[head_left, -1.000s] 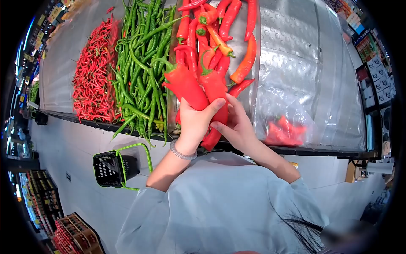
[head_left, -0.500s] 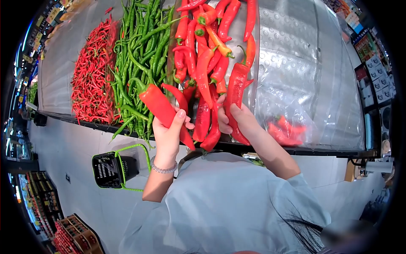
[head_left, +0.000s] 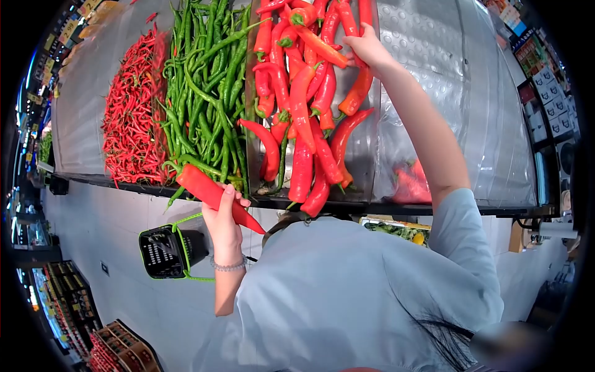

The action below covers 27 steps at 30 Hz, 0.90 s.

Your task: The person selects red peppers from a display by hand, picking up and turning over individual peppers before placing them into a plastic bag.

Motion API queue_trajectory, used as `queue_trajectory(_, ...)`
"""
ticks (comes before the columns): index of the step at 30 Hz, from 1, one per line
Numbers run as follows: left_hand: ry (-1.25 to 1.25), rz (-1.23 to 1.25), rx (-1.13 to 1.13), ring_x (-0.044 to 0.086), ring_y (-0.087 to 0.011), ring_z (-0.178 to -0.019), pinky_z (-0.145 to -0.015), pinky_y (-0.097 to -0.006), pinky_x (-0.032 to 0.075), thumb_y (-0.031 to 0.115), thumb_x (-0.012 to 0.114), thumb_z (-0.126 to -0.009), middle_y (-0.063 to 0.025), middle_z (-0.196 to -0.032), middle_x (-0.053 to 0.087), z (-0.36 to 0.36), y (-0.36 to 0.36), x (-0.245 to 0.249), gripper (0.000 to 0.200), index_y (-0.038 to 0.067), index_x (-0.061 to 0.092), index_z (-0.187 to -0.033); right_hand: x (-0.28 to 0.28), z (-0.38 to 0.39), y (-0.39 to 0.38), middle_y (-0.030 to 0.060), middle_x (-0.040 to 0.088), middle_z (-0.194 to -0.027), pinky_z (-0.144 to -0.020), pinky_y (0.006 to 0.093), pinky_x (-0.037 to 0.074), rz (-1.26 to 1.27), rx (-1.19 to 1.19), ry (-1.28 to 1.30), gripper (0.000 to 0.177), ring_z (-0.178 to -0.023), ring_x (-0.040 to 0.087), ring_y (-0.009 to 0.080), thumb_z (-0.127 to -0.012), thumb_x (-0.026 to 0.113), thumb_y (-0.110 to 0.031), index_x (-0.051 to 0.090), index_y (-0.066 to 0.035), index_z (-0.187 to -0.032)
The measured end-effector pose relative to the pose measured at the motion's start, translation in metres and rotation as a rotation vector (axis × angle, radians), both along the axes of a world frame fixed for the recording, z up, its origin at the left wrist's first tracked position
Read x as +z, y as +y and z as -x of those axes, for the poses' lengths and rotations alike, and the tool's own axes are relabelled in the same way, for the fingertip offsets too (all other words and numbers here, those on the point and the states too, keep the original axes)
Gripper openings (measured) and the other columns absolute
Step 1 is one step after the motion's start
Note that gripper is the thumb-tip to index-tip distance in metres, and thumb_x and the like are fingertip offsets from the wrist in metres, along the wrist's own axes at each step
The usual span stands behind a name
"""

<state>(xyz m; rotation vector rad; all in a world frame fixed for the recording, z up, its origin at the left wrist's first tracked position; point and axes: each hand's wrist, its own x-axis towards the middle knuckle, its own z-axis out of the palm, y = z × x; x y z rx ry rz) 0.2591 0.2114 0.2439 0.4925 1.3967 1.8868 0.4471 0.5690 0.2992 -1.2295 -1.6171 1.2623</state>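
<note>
My left hand (head_left: 224,217) is closed around a large red pepper (head_left: 207,189), its green stem pointing up and left, just off the front edge of the display. My right hand (head_left: 367,48) reaches to the far right of the red peppers (head_left: 302,99), fingers curled at a long red pepper (head_left: 365,11); part of the grip is hidden. Just below that hand lies an orange-red pepper (head_left: 356,93). A clear plastic bag (head_left: 396,149) with red peppers inside rests on the right side of the display.
Green chili peppers (head_left: 207,80) and small red chilies (head_left: 131,111) lie in sections to the left. On the floor stands a black basket (head_left: 162,251) with green handles. Stocked shelves (head_left: 68,297) rise at the lower left.
My right hand has left the large pepper it held near the front and moved to the far side of the pile. My left hand, still holding its pepper, has shifted left and lower.
</note>
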Motion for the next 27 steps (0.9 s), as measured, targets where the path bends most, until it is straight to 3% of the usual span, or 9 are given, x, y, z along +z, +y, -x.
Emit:
queue_trajectory(1,-0.012,0.011,-0.004,0.056,-0.0141,-0.066,-0.059,-0.0294,0.052,0.009,0.062,-0.087,-0.0055,-0.078,0.055,0.001,-0.002,-0.002,0.014,0.003,0.050,-0.093,-0.008,0.003,0.010,0.0159,0.057,-0.100,-0.058,0.0341,0.053,-0.043,-0.045,0.033,0.080,-0.073,0.060,0.0185,-0.084,0.060,-0.014,0.008,0.001,-0.143)
queue_trajectory(2,-0.025,0.027,-0.012,0.056,-0.0141,-0.067,-0.059,-0.0293,0.052,0.008,0.062,-0.087,-0.0056,-0.079,0.055,0.002,-0.003,-0.003,0.014,0.003,0.050,-0.094,-0.017,0.008,0.021,0.0149,0.056,-0.098,-0.073,0.0387,0.051,-0.085,-0.135,0.096,0.064,-0.084,0.059,0.0241,-0.079,0.062,-0.008,0.031,-0.002,-0.136)
queue_trajectory(5,-0.023,0.062,-0.025,0.055,-0.0143,-0.065,-0.059,-0.0292,0.051,0.009,0.062,-0.087,-0.0058,-0.079,0.055,0.005,0.003,-0.007,0.015,0.003,0.050,-0.095,-0.032,0.011,0.009,0.0191,0.047,-0.119,-0.091,0.0389,0.045,-0.707,-0.236,-0.445,0.067,-0.107,0.051,0.0317,-0.085,0.057,-0.012,0.026,-0.011,-0.144)
queue_trajectory(6,0.000,0.074,-0.019,0.055,-0.0148,-0.063,-0.058,-0.0292,0.050,0.010,0.061,-0.087,-0.0057,-0.078,0.054,0.004,0.004,-0.007,0.016,0.004,0.049,-0.095,-0.027,0.004,-0.021,0.0223,0.043,-0.123,-0.102,0.0398,0.034,-0.819,-0.199,-0.296,0.049,-0.118,0.041,0.0365,-0.082,0.059,-0.012,0.047,-0.009,-0.129)
queue_trajectory(8,0.034,0.077,-0.016,0.054,-0.0153,-0.062,-0.059,-0.0286,0.048,0.010,0.061,-0.087,-0.0059,-0.077,0.053,0.005,0.005,-0.005,0.016,0.003,0.049,-0.095,-0.022,-0.009,-0.068,0.0118,0.055,-0.094,-0.082,0.0412,0.045,-1.255,-0.205,-0.394,0.046,-0.091,0.055,0.0281,-0.072,0.062,-0.002,0.053,-0.007,-0.116)
queue_trajectory(10,0.056,0.098,-0.018,0.054,-0.0152,-0.062,-0.059,-0.0283,0.048,0.009,0.061,-0.087,-0.0060,-0.077,0.053,0.009,0.004,-0.005,0.016,0.003,0.049,-0.094,-0.039,-0.035,-0.105,0.0078,0.053,-0.090,-0.081,0.0386,0.042,-1.211,0.220,-0.448,0.032,-0.090,0.053,0.0268,-0.067,0.062,-0.005,0.060,-0.012,-0.098)
queue_trajectory(12,0.041,0.087,-0.044,0.056,-0.0138,-0.066,-0.061,-0.0276,0.051,0.006,0.063,-0.086,-0.0067,-0.081,0.056,0.014,0.001,-0.005,0.015,0.002,0.051,-0.094,-0.058,-0.057,-0.137,0.0052,0.053,-0.087,-0.075,0.0347,0.040,-1.234,0.602,-0.772,0.040,-0.085,0.054,0.0215,-0.068,0.063,-0.011,0.059,-0.012,-0.108)
queue_trajectory(16,0.034,0.137,-0.063,0.056,-0.0140,-0.065,-0.060,-0.0271,0.049,0.005,0.063,-0.085,-0.0065,-0.080,0.056,0.022,0.003,-0.013,0.015,0.002,0.051,-0.094,-0.086,-0.067,-0.165,0.0043,0.052,-0.087,-0.073,0.0322,0.038,-0.978,0.661,-1.169,0.053,-0.083,0.054,0.0185,-0.071,0.062,-0.015,0.051,-0.009,-0.123)
queue_trajectory(27,0.020,0.102,-0.158,0.057,-0.0126,-0.064,-0.061,-0.0254,0.049,0.004,0.062,-0.085,-0.0068,-0.080,0.058,0.030,0.016,-0.013,0.014,0.002,0.052,-0.095,-0.085,-0.050,-0.150,0.0039,0.053,-0.105,-0.100,0.0385,0.036,-1.382,0.712,-1.129,0.027,-0.107,0.051,0.0226,-0.073,0.060,-0.015,0.056,-0.013,-0.100)
